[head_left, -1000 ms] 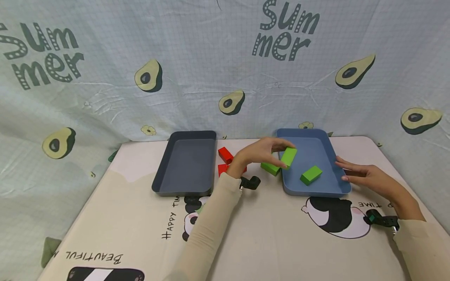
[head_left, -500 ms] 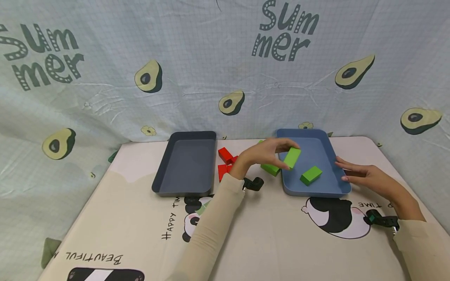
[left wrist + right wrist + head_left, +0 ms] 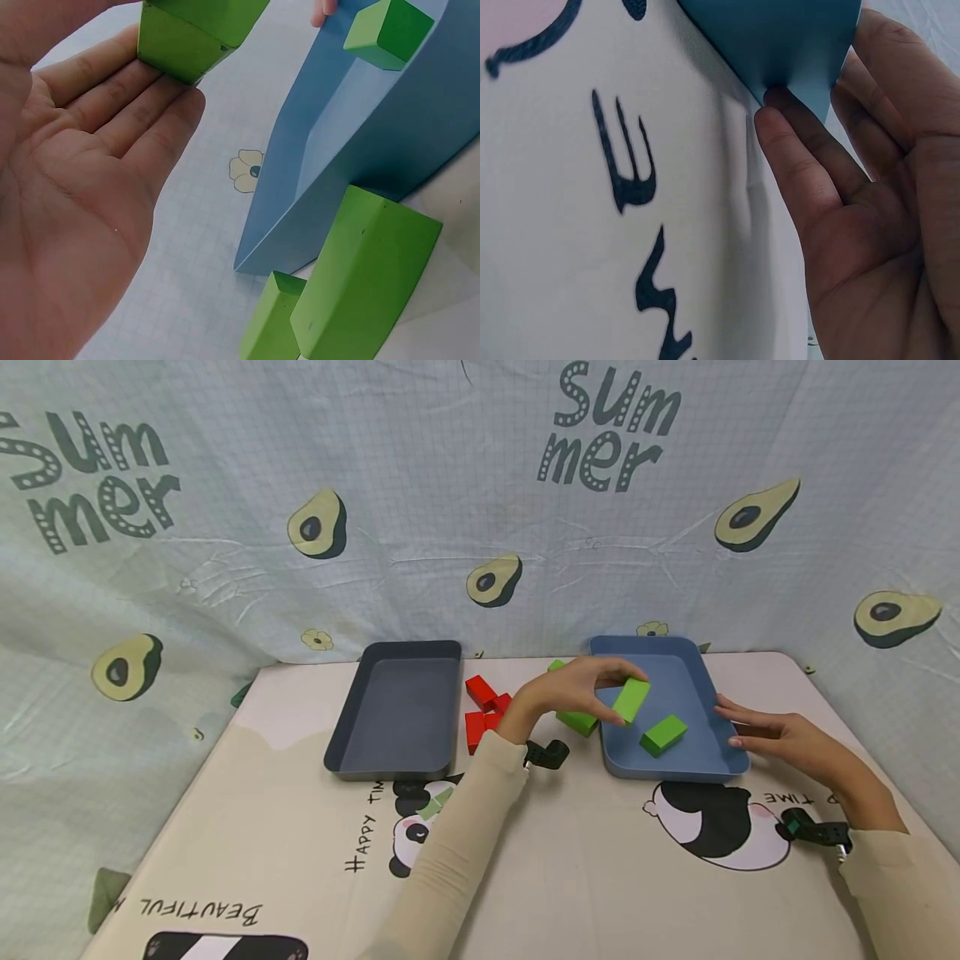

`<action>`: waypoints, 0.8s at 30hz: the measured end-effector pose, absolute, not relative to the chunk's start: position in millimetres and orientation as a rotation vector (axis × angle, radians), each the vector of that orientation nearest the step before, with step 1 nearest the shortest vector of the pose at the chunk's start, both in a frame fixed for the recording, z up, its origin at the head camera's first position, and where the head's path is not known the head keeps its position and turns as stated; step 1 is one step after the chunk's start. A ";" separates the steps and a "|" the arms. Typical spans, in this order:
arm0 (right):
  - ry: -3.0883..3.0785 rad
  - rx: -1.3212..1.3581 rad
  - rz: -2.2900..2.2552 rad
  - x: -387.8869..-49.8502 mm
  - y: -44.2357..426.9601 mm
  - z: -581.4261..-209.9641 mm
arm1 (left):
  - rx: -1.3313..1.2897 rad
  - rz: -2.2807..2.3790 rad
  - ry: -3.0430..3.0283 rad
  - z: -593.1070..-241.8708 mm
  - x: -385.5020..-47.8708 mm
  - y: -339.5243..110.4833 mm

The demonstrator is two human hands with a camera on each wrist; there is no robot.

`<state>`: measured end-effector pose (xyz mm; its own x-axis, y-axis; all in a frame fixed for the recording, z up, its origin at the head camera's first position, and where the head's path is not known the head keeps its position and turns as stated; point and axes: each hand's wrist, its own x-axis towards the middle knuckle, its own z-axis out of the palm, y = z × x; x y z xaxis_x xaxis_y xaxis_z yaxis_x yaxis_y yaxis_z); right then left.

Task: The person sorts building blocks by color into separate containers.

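My left hand (image 3: 573,687) pinches a green block (image 3: 632,701) between thumb and fingers, above the left part of the blue tray (image 3: 678,672). In the left wrist view, the held block (image 3: 191,41) sits at the fingertips. A second green block (image 3: 663,735) lies inside the tray. Outside its left wall are more green blocks (image 3: 577,723), partly hidden by my hand in the head view. My right hand (image 3: 787,742) rests at the tray's right wall. Its fairly straight fingers (image 3: 799,161) touch the outside of that wall in the right wrist view.
A dark grey tray (image 3: 401,714) stands on the left side of the table. Several red blocks (image 3: 480,692) lie just right of it, some partly covered by my left wrist. A printed cloth (image 3: 247,827) covers the table, and a patterned sheet (image 3: 405,460) hangs behind.
My left hand has moved slightly right with the green block, farther over the blue tray. More red blocks show behind the wrist. The right hand stays still.
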<state>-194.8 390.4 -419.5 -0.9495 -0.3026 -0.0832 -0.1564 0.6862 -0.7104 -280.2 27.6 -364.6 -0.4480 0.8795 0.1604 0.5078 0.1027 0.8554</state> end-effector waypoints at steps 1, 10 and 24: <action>2.707 -0.375 -1.106 -194.9 390.6 -419.5 | 1.354 1.290 1.994 -364.4 -280.1 28.0; 2.741 -0.409 -1.054 -195.7 392.5 -420.1 | 1.353 1.289 1.996 -362.8 -281.3 32.4; 2.740 -0.442 -1.080 -197.5 393.0 -421.2 | 1.341 1.198 2.029 -358.7 -287.3 44.5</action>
